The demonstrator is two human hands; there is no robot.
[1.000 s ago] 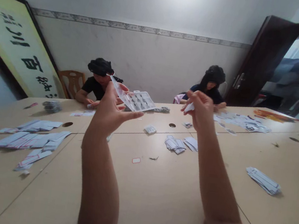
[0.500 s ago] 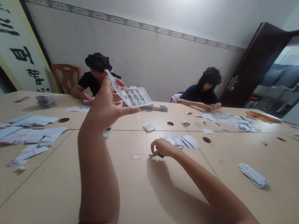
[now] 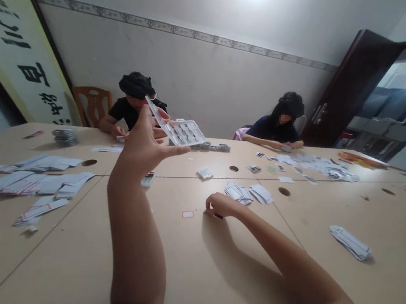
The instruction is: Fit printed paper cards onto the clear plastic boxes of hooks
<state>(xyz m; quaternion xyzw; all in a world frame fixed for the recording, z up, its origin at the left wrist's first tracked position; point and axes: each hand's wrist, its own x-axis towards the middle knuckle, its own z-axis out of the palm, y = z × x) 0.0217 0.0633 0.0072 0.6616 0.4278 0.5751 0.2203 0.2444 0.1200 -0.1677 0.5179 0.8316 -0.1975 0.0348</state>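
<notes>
My left hand [image 3: 143, 146] is raised above the table and holds a clear plastic blister tray [image 3: 181, 131] with several small dark parts in its pockets, gripped at its left end. My right hand [image 3: 221, 206] reaches out low onto the tabletop, fingers curled down in a pinch over a small dark piece [image 3: 218, 216] that lies on the wood. A small red-edged label [image 3: 187, 214] lies just left of that hand.
Piles of white cards lie at the left [image 3: 38, 184], centre [image 3: 246, 193] and right [image 3: 351, 242] of the beige table [image 3: 207, 283]. Two people sit at the far side, handling cards. A framed sign leans at the left; a dark door stands open at the right.
My right hand dropped from head height down to the tabletop and closed over the small dark piece. My left hand stayed raised with the tray.
</notes>
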